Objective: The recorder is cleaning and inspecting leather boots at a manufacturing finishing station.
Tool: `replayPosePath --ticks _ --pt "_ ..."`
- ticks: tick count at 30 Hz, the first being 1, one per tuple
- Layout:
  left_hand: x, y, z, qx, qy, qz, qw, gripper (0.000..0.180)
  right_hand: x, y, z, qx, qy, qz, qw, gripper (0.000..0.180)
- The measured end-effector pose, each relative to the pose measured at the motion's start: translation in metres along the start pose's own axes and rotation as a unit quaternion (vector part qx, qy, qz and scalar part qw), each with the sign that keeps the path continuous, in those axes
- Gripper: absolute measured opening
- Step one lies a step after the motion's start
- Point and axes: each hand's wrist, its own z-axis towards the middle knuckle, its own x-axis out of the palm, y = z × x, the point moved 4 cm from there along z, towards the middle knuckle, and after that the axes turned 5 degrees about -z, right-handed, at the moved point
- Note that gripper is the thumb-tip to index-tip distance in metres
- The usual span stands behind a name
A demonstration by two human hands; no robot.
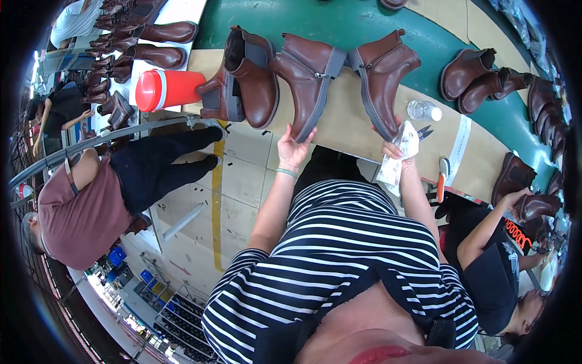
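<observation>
A brown ankle boot (307, 79) with a side zip lies on its side, its toe toward me. My left hand (294, 150) is closed on that toe, fingers under the sole and thumb above. The matching boot (383, 79), also zipped, mirrors it to the right. My right hand (397, 149) grips its toe and also holds a crumpled white cloth (405, 145) against the palm. Both heels rest at the far side of the tan work surface (339, 130). Left of them stand more brown boots (254, 82), close together.
A red jug (170, 90) stands at the left. A clear bottle (423, 111), dark snips (425, 133) and an orange-handled brush (443, 179) lie at the right. Rows of boots (476, 76) sit on the green belt (424, 79). A co-worker (491, 267) handles a boot at the right; another person (91, 206) stands left.
</observation>
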Motion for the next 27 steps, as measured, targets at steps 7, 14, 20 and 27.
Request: replayPosePath --ticks 7,14,20,27 --pt "0.004 0.003 0.001 -0.022 -0.053 -0.027 0.998 0.045 -0.015 -0.012 -0.007 -0.026 -0.055 0.011 0.998 0.048" --pt "0.143 0.024 -0.028 0.328 -0.045 0.669 0.665 0.066 0.059 0.002 -0.013 0.097 -0.244 -0.427 0.865 0.030" --pt "0.111 0.042 -0.045 0.386 -0.115 0.887 0.227 0.070 0.086 -0.026 -0.010 0.044 -0.267 -0.863 0.427 0.025" --pt "0.072 0.023 -0.042 0.371 -0.126 0.873 0.289 0.083 0.051 -0.049 -0.023 0.069 -0.284 -0.874 0.389 0.030"
